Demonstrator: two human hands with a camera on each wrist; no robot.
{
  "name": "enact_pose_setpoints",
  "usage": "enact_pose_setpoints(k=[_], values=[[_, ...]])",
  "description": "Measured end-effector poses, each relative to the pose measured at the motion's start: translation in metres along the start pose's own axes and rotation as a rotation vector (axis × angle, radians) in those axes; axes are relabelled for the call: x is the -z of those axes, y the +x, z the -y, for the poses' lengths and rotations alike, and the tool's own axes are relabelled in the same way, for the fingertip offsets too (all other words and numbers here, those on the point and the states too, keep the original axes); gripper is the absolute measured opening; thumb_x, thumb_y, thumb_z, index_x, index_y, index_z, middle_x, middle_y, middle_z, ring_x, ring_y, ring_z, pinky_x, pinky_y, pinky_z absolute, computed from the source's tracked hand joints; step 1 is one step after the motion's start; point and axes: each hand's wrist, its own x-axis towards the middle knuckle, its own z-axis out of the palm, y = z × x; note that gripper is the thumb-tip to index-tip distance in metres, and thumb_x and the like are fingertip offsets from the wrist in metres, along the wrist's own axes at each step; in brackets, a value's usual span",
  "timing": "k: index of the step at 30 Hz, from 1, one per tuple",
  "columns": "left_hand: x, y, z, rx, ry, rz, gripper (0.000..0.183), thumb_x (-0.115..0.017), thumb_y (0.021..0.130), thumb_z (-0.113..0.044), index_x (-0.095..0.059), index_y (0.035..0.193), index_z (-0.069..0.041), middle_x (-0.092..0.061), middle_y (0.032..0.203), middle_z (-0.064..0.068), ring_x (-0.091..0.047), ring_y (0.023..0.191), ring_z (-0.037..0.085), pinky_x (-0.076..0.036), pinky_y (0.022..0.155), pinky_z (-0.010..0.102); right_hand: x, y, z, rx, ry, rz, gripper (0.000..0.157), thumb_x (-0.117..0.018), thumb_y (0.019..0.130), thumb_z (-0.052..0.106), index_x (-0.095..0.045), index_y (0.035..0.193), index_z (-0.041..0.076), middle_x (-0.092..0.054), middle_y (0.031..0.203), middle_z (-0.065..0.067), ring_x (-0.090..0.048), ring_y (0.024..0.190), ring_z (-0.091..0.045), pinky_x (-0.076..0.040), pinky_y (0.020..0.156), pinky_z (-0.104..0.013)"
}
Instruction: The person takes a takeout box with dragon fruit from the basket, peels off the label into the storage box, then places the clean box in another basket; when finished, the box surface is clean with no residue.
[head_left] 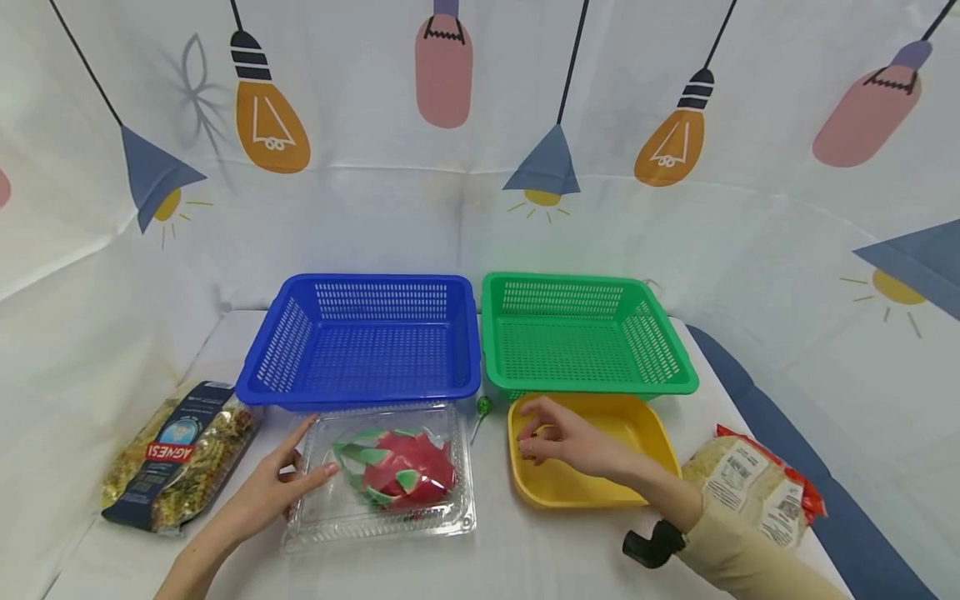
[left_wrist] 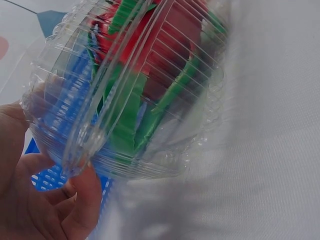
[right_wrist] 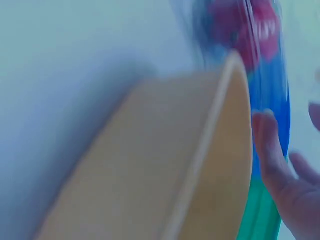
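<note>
We saw the left hand (head_left: 272,490) at the near-left side of a clear plastic container (head_left: 318,518), pinching its edge, with the thumb over the top and one finger stretched along the far-left corner. Inside the container, which sat on the white table (head_left: 517,554) just in front of a blue basket (head_left: 358,350), we saw a red dragon fruit (head_left: 411,472) with green leaves. The right hand (head_left: 573,443) hung over the left part of a yellow tray (head_left: 633,425), its fingers loosely bent and apart from the thumb; we saw nothing held there, and we could not tell whether it touched the tray. We noticed a black band (head_left: 651,546) near that wrist, by a beige sleeve (head_left: 750,554). Between the container and the tray we found a green lollipop (head_left: 483,406). A green basket (head_left: 562,342) stood behind the tray, just beside the blue one. To the left of the container we saw a bag of pasta (head_left: 183,454), and to the right of the tray another bag (head_left: 753,483) with red ends and white labels.
</note>
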Motion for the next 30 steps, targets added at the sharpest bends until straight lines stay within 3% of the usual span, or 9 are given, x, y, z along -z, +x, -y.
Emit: enact_pose_setpoints(k=[7, 12, 16, 21, 30], values=[[0.000, 0.000, -0.001, 0.006, 0.003, 0.006, 0.089, -0.064, 0.098, -0.032, -0.004, 0.163, -0.020, -0.042, 0.085, 0.005, -0.036, 0.048, 0.006, -0.052, 0.047, 0.034, -0.043, 0.012, 0.009, -0.014, 0.011, -0.071, 0.058, -0.062, 0.101, 0.024, -0.034, 0.147, 0.005, -0.054, 0.124, -0.020, -0.067, 0.099, -0.037, -0.057, 0.084, -0.035], [0.000, 0.000, -0.001, 0.022, 0.011, 0.003, 0.088, -0.063, 0.099, -0.033, -0.004, 0.163, -0.021, -0.042, 0.085, 0.005, -0.036, 0.048, 0.007, -0.052, 0.048, 0.035, -0.069, 0.026, 0.011, -0.012, -0.075, -0.109, 0.073, -0.059, 0.101, 0.033, -0.022, 0.156, 0.002, -0.045, 0.136, -0.024, -0.067, 0.093, -0.027, -0.054, 0.082, -0.032], [0.000, 0.000, -0.001, 0.021, 0.012, 0.007, 0.089, -0.063, 0.099, -0.033, -0.003, 0.163, -0.020, -0.041, 0.086, 0.005, -0.036, 0.048, 0.007, -0.052, 0.048, 0.035, -0.087, 0.035, 0.013, -0.016, -0.108, -0.138, 0.080, -0.058, 0.101, 0.039, -0.018, 0.157, -0.001, -0.042, 0.134, -0.023, -0.062, 0.090, -0.019, -0.055, 0.076, -0.030], [-0.001, 0.001, -0.001, 0.021, 0.008, 0.009, 0.089, -0.063, 0.099, -0.033, -0.003, 0.163, -0.020, -0.042, 0.086, 0.005, -0.038, 0.048, 0.007, -0.052, 0.048, 0.035, -0.101, 0.041, 0.012, -0.050, -0.170, -0.201, 0.084, -0.055, 0.100, 0.048, -0.018, 0.159, 0.002, -0.043, 0.127, -0.021, -0.055, 0.097, -0.021, -0.053, 0.082, -0.039], [-0.001, 0.000, -0.001, 0.009, 0.006, -0.002, 0.088, -0.063, 0.099, -0.032, -0.004, 0.163, -0.020, -0.042, 0.085, 0.005, -0.037, 0.049, 0.006, -0.051, 0.048, 0.033, -0.109, 0.046, 0.008, -0.013, -0.202, -0.222, 0.075, -0.051, 0.103, 0.042, -0.020, 0.160, 0.006, -0.042, 0.111, -0.013, -0.047, 0.095, -0.022, -0.047, 0.082, -0.042]])
